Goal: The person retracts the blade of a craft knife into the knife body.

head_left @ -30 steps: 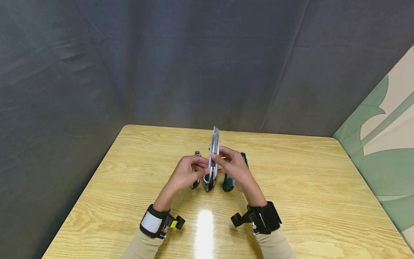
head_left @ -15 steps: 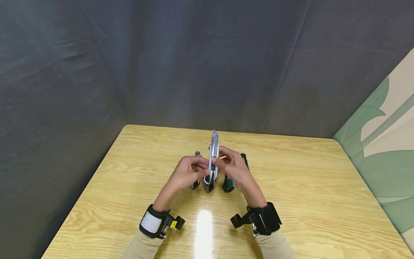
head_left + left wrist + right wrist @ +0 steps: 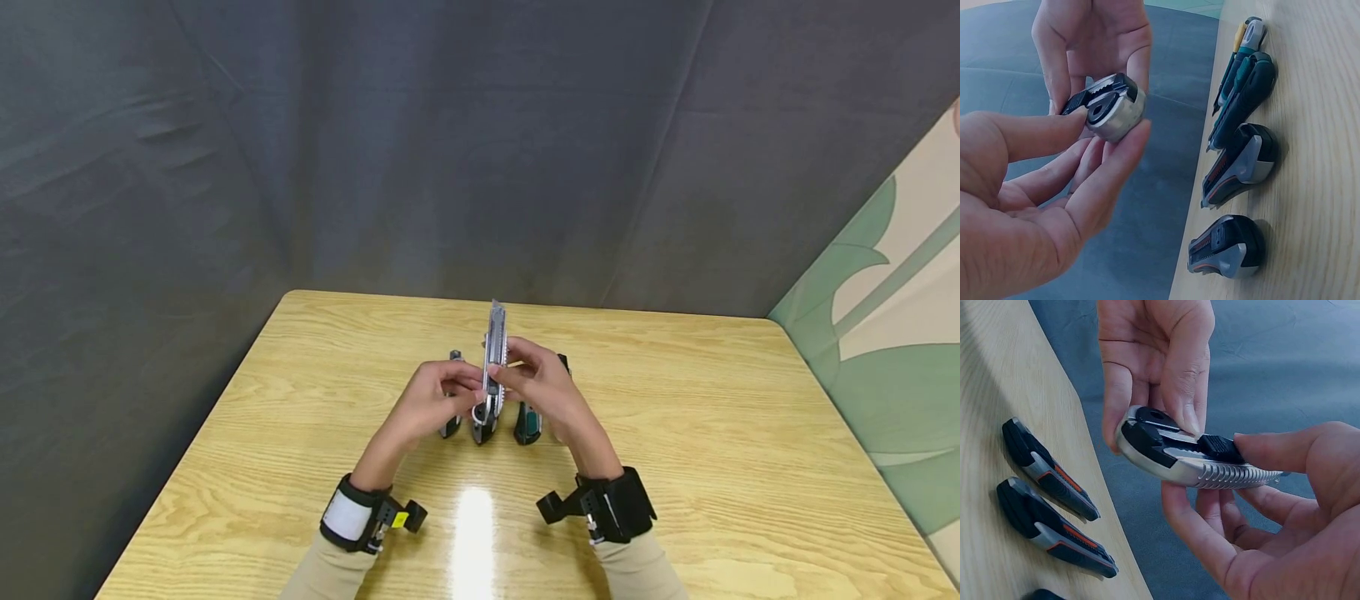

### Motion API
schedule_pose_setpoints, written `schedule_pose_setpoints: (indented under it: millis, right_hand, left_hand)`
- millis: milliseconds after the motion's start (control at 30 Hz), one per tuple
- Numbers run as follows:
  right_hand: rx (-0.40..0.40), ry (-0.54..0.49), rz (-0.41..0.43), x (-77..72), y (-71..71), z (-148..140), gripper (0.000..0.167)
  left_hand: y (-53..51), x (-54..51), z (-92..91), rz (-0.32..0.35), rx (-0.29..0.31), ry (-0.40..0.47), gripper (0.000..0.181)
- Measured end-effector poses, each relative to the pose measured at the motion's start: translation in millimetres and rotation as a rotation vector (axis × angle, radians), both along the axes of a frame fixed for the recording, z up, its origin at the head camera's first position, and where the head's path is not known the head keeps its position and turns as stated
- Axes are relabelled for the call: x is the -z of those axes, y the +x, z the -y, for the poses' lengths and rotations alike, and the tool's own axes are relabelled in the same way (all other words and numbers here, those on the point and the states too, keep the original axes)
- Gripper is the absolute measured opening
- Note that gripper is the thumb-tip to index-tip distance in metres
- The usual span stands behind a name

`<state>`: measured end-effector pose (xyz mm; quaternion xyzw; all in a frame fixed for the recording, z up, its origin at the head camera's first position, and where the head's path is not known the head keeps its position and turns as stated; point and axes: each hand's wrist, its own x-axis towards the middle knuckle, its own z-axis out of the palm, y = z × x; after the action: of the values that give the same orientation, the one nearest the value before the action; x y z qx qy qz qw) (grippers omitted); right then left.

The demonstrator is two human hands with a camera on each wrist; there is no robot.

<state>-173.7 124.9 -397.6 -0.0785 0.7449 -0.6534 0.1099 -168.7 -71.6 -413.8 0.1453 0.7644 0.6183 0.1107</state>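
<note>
A silver snap-off utility knife point(image 3: 495, 333) is held above the table, its blade end pointing away. My left hand point(image 3: 433, 402) pinches its rear end between thumb and fingers. Along the ridged side, my right hand point(image 3: 551, 393) grips the body, thumb against the black slider point(image 3: 1219, 447). A short bit of blade shows at the far tip in the head view. Beneath the hands lie black-and-grey utility knives with orange trim, one nearer point(image 3: 1227, 247) and one beyond it point(image 3: 1241, 165) in the left wrist view. A dark green utility knife point(image 3: 528, 423) lies by the right hand.
The wooden table point(image 3: 712, 433) carries several cutters in a row. Past the green one, the left wrist view has another grey-and-green tool point(image 3: 1250, 40) and a yellow-handled one point(image 3: 1239, 37). A dark cloth point(image 3: 480, 150) hangs behind the table's far edge.
The right thumb has slid a little toward the knife's rear end, and the blade has drawn back into the body. Both hands otherwise stay in place.
</note>
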Motion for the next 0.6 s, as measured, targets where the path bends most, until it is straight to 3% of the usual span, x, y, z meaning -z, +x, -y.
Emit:
schedule_pose_setpoints:
  millis: [233,600]
  right_hand:
    - [0.005,0.004,-0.006,5.0,-1.8,4.2,0.037]
    - [-0.008,-0.009,-0.01,6.2,-2.7,3.8,0.037]
  left_hand:
    - [-1.5,-0.1,-0.1,-0.004,-0.071,-0.013,0.02]
    - [-1.4,-0.4,-0.5,0.003,-0.028,-0.001,0.018]
